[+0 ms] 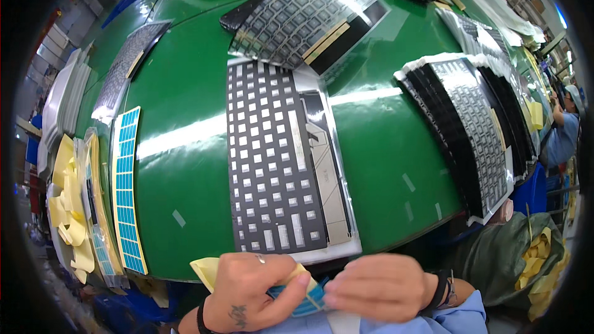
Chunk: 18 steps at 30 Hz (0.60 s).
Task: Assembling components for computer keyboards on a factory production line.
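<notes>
At the table's near edge, my left hand [250,291] is closed on a bent blue sticker sheet [304,303] with yellow backing paper [207,270]. The thumb presses on top of the sheet. My right hand [380,287] is slightly blurred, its fingers together and their tips closed at the sheet's right end; the exact grip is partly hidden. Just beyond both hands lies a dark keyboard frame sheet [269,154] with rows of pale key openings, on a white-edged backing. Beside its keys runs a beige strip [326,176].
Clear keyboard films [303,15] overlap the far end of the frame sheet. A flat blue sticker sheet [127,192] lies left, beside crumpled yellow paper [71,210]. Stacked keyboard films [473,124] stand right, above a dark bag [507,266]. Another person [563,127] sits at far right.
</notes>
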Available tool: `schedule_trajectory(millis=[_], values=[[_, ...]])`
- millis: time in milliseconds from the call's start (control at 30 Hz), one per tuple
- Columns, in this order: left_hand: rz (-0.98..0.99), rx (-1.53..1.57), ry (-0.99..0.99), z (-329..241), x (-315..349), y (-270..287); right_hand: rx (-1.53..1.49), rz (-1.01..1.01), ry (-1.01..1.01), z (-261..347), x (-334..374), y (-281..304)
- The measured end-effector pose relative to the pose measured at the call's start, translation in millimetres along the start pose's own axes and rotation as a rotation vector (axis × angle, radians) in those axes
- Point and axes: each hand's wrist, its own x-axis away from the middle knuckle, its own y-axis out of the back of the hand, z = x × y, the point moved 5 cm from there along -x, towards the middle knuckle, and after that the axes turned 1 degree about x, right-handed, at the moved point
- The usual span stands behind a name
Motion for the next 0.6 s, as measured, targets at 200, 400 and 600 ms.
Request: schedule_trajectory(millis=[200,400,600], values=[[-0.027,-0.151,-0.367,-4,4,-1,-0.042,-0.284,-0.401,-39,25,-1],[0.026,-0.436,-0.398,0,4,-17,-0.022,-0.2,-0.369,-46,21,-12],[0.052,-0.484,-0.352,-4,2,-18,-0.015,-0.196,-0.341,-47,23,-14]])
